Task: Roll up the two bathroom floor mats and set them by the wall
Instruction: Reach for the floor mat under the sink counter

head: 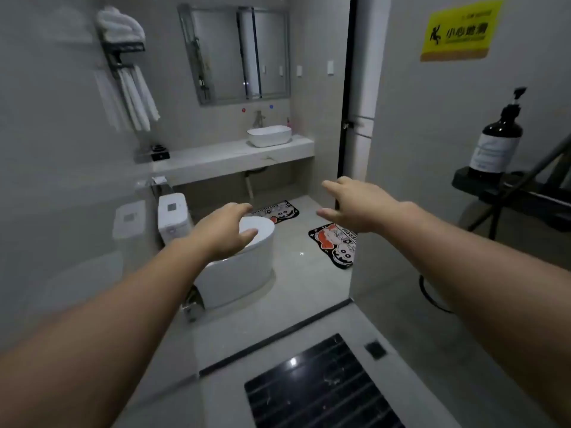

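**Two empty hands reach toward the bathroom mats from the shower threshold**

Both arms stretch forward into a small grey-tiled bathroom. The left hand (227, 230) is spread, fingers apart, holding nothing; its grip is open in the air in front of the white toilet (238, 270). The right hand (358, 205) is likewise open and empty, fingers extended and pointing left and far, raised a little higher than the left. Neither touches anything. Judging by the task, this looks like a reach or a balancing gesture at the very start, with the mats not yet handled.

Beyond the hands, two cartoon-printed mats with black borders lie flat on the floor. The nearer mat (335, 245) sits to the right, beside the edge of a wall, partly hidden behind the right hand. The farther mat (282, 211) lies below the desk (234, 159), likely placed for standing at the white basin (268, 135). Both are well apart from the hands and still unrolled.

Further out: a mirror (238, 54) above the basin, towels on a rack (123, 35) at far left, a yellow slip-warning sign (460, 30) at upper right, a dark pump bottle (497, 140) on a shelf, and a black slatted drain cover (324, 387) on the near floor.
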